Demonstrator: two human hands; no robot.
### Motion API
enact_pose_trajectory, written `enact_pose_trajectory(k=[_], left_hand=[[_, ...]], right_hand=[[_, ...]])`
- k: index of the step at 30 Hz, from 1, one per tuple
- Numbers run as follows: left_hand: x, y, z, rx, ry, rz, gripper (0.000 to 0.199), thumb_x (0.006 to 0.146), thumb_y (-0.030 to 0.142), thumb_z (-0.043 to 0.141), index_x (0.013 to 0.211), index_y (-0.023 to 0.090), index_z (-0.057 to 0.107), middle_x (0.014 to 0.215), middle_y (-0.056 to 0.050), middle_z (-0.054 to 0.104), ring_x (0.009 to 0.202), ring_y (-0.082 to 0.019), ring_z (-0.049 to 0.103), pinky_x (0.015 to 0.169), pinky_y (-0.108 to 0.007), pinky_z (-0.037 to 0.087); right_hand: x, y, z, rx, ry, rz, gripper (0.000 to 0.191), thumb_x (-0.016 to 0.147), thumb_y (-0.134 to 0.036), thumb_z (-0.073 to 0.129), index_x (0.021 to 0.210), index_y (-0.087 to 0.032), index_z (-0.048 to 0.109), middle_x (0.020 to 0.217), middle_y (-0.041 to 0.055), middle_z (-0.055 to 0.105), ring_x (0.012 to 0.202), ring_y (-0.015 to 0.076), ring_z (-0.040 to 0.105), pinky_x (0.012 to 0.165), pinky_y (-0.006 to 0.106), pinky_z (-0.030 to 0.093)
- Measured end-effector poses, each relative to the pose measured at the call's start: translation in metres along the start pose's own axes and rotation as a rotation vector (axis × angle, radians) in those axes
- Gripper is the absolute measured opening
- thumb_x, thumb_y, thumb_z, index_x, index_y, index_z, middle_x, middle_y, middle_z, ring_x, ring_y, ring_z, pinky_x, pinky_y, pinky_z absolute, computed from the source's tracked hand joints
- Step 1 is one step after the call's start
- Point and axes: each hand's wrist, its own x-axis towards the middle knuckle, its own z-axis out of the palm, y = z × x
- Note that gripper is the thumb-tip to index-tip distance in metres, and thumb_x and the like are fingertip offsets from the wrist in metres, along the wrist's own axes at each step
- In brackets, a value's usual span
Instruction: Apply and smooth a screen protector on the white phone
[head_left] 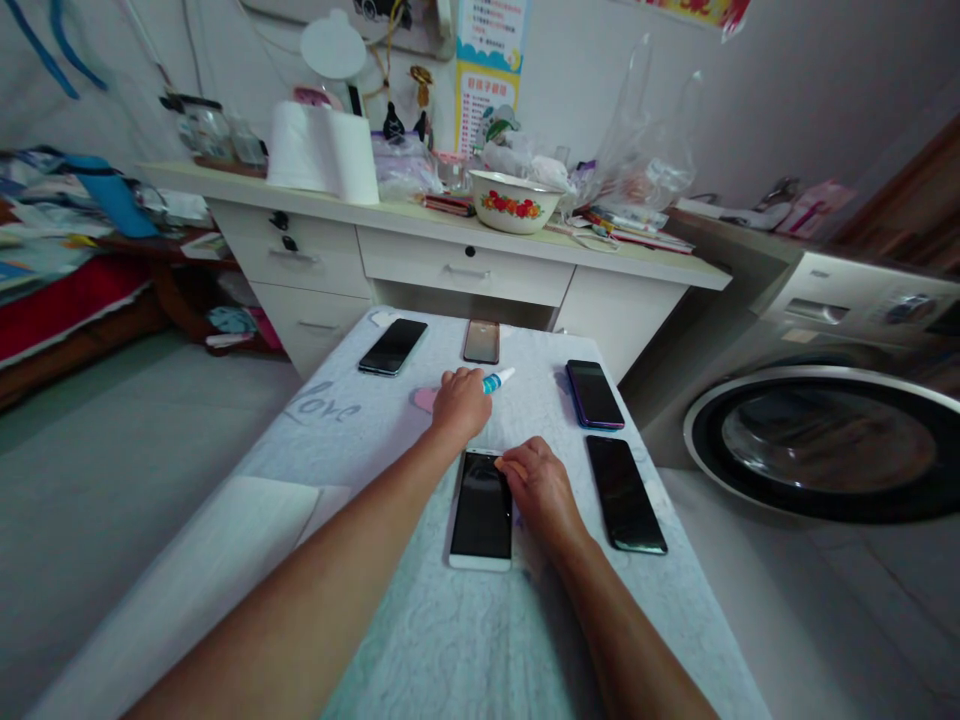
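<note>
A white-framed phone (481, 515) lies face up on the cloth-covered table (420, 640), between my forearms. My left hand (461, 405) is closed around a blue-and-white tube (495, 381) with a pointed white tip, just beyond that phone. At the phone's upper right corner, my right hand (534, 480) pinches a small orange piece (501, 463) against or just over the screen; its exact kind is too small to make out. Part of a pink patch (425, 400) shows beside my left hand.
Around the table lie a dark phone (394, 347), a phone with a pale surface (481, 341), a purple-edged phone (595, 393) and a black phone (626, 493). Behind stands a white desk (465, 270) bearing a floral bowl (515, 203); a washing machine (825, 440) is at right.
</note>
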Motion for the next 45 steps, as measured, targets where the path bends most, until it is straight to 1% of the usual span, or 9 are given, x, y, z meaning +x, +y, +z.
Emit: enact_pose_trajectory(k=[2, 9, 18, 20, 23, 27, 31, 39, 45], left_hand=[[0.010, 0.002, 0.005, 0.038, -0.060, -0.033, 0.022, 0.082, 0.023, 0.056, 0.102, 0.016, 0.063, 0.106, -0.014, 0.066, 0.104, -0.027, 0.057, 0.092, -0.037, 0.043], [0.027, 0.007, 0.010, 0.047, -0.137, -0.064, 0.020, 0.080, 0.021, 0.054, 0.093, 0.016, 0.068, 0.103, -0.015, 0.069, 0.097, -0.027, 0.064, 0.080, -0.033, 0.048], [0.030, -0.001, 0.010, 0.042, -0.196, -0.118, 0.018, 0.071, 0.021, 0.061, 0.087, 0.020, 0.069, 0.099, -0.013, 0.072, 0.091, -0.026, 0.066, 0.073, -0.031, 0.047], [0.027, -0.006, 0.009, 0.021, -0.173, -0.116, 0.019, 0.073, 0.023, 0.059, 0.089, 0.022, 0.068, 0.100, -0.010, 0.071, 0.091, -0.025, 0.066, 0.073, -0.031, 0.047], [0.023, -0.012, 0.009, -0.076, -0.066, -0.129, 0.022, 0.074, 0.025, 0.060, 0.095, 0.023, 0.063, 0.102, -0.007, 0.070, 0.092, -0.023, 0.065, 0.074, -0.030, 0.046], [0.019, -0.017, 0.013, -0.201, 0.087, -0.163, 0.023, 0.077, 0.025, 0.059, 0.099, 0.022, 0.056, 0.103, -0.007, 0.067, 0.094, -0.022, 0.063, 0.075, -0.030, 0.046], [0.017, -0.020, 0.018, -0.249, 0.169, -0.192, 0.022, 0.078, 0.025, 0.058, 0.099, 0.022, 0.052, 0.102, -0.006, 0.065, 0.094, -0.023, 0.062, 0.074, -0.030, 0.045], [0.012, -0.024, 0.026, -0.302, 0.217, -0.214, 0.024, 0.079, 0.024, 0.059, 0.101, 0.021, 0.051, 0.103, -0.006, 0.065, 0.095, -0.021, 0.062, 0.076, -0.030, 0.045], [0.009, -0.025, 0.026, -0.319, 0.210, -0.213, 0.021, 0.078, 0.023, 0.060, 0.097, 0.021, 0.052, 0.101, -0.007, 0.064, 0.096, -0.022, 0.061, 0.078, -0.031, 0.046]], right_hand=[[0.002, 0.001, 0.000, -0.012, 0.020, 0.021, 0.014, 0.088, -0.019, 0.055, 0.083, -0.017, 0.068, 0.082, 0.0036, 0.056, 0.076, 0.0149, 0.056, 0.072, 0.025, 0.043], [0.007, 0.007, 0.003, -0.061, 0.065, 0.053, 0.015, 0.088, -0.019, 0.055, 0.085, -0.016, 0.070, 0.082, 0.0044, 0.055, 0.074, 0.0148, 0.055, 0.071, 0.025, 0.042], [0.000, 0.005, -0.001, -0.021, -0.026, 0.000, 0.015, 0.089, -0.022, 0.055, 0.086, -0.018, 0.069, 0.082, 0.0025, 0.056, 0.074, 0.0134, 0.057, 0.070, 0.024, 0.042], [-0.002, 0.003, -0.003, -0.009, -0.054, -0.010, 0.014, 0.088, -0.021, 0.056, 0.086, -0.018, 0.070, 0.081, 0.0023, 0.055, 0.074, 0.0132, 0.057, 0.070, 0.024, 0.042], [-0.005, 0.000, -0.006, 0.011, -0.092, -0.029, 0.012, 0.086, -0.017, 0.058, 0.086, -0.018, 0.070, 0.081, 0.0020, 0.056, 0.075, 0.0129, 0.057, 0.070, 0.023, 0.043], [-0.008, -0.004, -0.009, 0.025, -0.152, -0.044, 0.013, 0.081, -0.010, 0.060, 0.085, -0.018, 0.070, 0.082, 0.0018, 0.057, 0.074, 0.0122, 0.058, 0.069, 0.022, 0.043], [-0.010, -0.007, -0.015, 0.067, -0.224, -0.077, 0.012, 0.082, -0.011, 0.060, 0.080, -0.018, 0.071, 0.080, 0.0019, 0.058, 0.071, 0.0112, 0.057, 0.066, 0.021, 0.043], [-0.014, -0.010, -0.034, 0.220, -0.428, -0.158, 0.012, 0.084, -0.022, 0.064, 0.074, -0.021, 0.070, 0.076, 0.0008, 0.063, 0.076, 0.0127, 0.058, 0.066, 0.022, 0.045], [-0.018, -0.005, -0.034, 0.351, -0.485, -0.024, 0.008, 0.082, -0.028, 0.067, 0.077, -0.022, 0.071, 0.079, 0.0005, 0.062, 0.074, 0.0127, 0.060, 0.068, 0.023, 0.047]])
